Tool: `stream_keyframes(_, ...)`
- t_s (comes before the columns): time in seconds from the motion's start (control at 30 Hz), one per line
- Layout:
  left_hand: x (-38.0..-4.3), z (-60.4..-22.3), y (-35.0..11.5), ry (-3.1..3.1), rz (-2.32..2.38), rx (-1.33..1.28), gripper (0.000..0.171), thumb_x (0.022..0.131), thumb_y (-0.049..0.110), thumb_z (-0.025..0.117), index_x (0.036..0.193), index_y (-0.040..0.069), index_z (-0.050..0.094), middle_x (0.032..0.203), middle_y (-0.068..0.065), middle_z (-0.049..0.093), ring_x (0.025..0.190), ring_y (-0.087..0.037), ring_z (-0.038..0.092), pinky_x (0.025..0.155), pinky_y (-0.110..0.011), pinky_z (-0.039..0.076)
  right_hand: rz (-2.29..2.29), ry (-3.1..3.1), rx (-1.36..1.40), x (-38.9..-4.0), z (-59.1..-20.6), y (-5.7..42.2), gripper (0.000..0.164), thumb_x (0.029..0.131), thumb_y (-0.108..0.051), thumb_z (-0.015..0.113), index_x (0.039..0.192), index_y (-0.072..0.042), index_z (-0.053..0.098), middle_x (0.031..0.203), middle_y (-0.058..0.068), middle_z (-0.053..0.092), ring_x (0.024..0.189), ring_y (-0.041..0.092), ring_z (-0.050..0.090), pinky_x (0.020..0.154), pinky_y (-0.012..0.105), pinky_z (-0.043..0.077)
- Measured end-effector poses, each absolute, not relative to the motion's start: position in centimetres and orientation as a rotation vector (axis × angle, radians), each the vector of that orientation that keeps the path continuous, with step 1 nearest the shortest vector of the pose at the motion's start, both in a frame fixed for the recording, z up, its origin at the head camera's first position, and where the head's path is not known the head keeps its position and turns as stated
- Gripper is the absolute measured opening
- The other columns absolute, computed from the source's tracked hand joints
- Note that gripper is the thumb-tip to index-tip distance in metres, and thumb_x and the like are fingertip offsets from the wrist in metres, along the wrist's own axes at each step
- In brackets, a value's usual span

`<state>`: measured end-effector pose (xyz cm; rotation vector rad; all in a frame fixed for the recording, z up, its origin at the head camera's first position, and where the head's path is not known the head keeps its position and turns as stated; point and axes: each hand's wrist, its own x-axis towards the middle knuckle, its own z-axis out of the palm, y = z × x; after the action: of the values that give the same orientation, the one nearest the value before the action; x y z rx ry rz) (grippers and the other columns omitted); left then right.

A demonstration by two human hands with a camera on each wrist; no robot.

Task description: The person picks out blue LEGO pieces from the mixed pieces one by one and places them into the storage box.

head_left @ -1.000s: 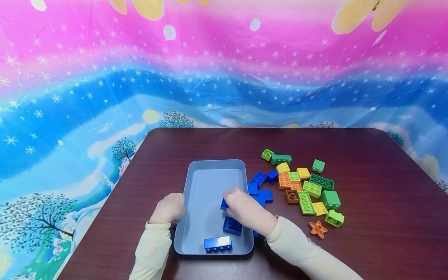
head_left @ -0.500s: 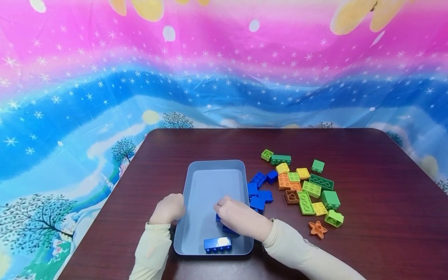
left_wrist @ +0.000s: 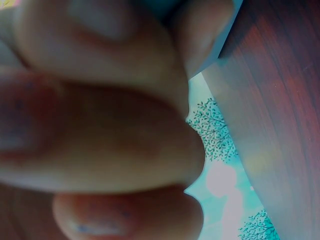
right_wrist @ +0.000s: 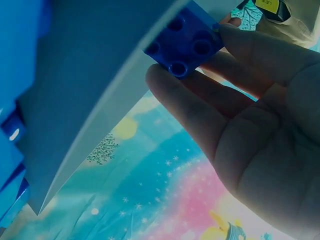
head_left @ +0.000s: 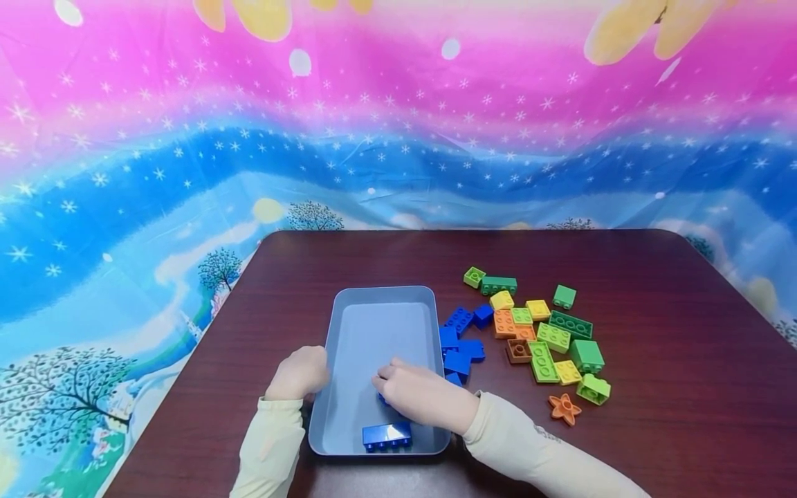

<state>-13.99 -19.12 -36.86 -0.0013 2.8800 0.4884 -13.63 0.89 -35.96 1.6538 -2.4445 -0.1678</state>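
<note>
My right hand (head_left: 429, 398) reaches over the right wall of the grey-blue tray (head_left: 358, 339). In the right wrist view its thumb and a fingertip pinch a blue toy brick (right_wrist: 192, 42) with round studs. Only a sliver of that brick shows past the fingers in the head view. Nearer to me, a long shiny blue brick (head_left: 387, 436) lies on its side in the tray. My left hand (head_left: 299, 373) grips the tray's left rim with curled fingers, seen very close and blurred in the left wrist view. The right hand covers another part of the tray floor.
Just right of the tray lie several loose blue bricks (head_left: 457, 363). Farther right spread green bricks (head_left: 588, 355), yellow bricks (head_left: 538, 309), orange bricks (head_left: 504, 324) and an orange star-shaped piece (head_left: 564, 409). A printed cloth (head_left: 398, 138) hangs behind the dark table (head_left: 672, 332).
The right hand has moved left and toward me inside the tray with the blue brick. A second blue brick there is now hidden beneath the hand. The left hand stays put.
</note>
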Motion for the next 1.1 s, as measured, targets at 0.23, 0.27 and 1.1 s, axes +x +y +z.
stream_keyframes(0.23, -13.9, -37.2, -19.2, 2.883, 0.522, 0.008, 0.03, 0.079, -0.006, 0.04, 0.052, 0.009, 0.041, 0.045, -0.003, 0.041, 0.033, -0.011, 0.041, 0.035, -0.023, 0.033, -0.134, -2.515, 1.658, -13.3, -36.1, 0.9, 0.023, 0.084, -0.013, 0.061, 0.106, -0.007, 0.064, 0.096, 0.001, 0.062, 0.08, 0.01, 0.051, 0.066, 0.015, 0.044)
stream_keyframes(0.27, -13.9, -37.2, -19.2, 2.882, 0.525, 0.011, 0.031, 0.079, -0.006, 0.04, 0.052, 0.009, 0.04, 0.044, -0.002, 0.04, 0.033, -0.011, 0.041, 0.035, -0.022, 0.032, -0.13, -2.525, 1.657, -13.3, -36.0, 0.9, 0.024, 0.084, -0.014, 0.062, 0.107, -0.007, 0.064, 0.096, 0.001, 0.062, 0.081, 0.01, 0.051, 0.067, 0.015, 0.044)
stream_keyframes(1.1, -14.0, -37.1, -19.2, 2.896, 0.531, 0.011, 0.027, 0.077, -0.006, 0.042, 0.054, 0.008, 0.041, 0.048, -0.005, 0.044, 0.034, -0.013, 0.045, 0.035, -0.024, 0.036, -0.051, -2.538, 1.641, -13.8, -35.9, 2.3, 0.025, 0.081, -0.017, 0.066, 0.104, -0.008, 0.065, 0.095, 0.002, 0.061, 0.087, 0.011, 0.051, 0.069, 0.015, 0.045)
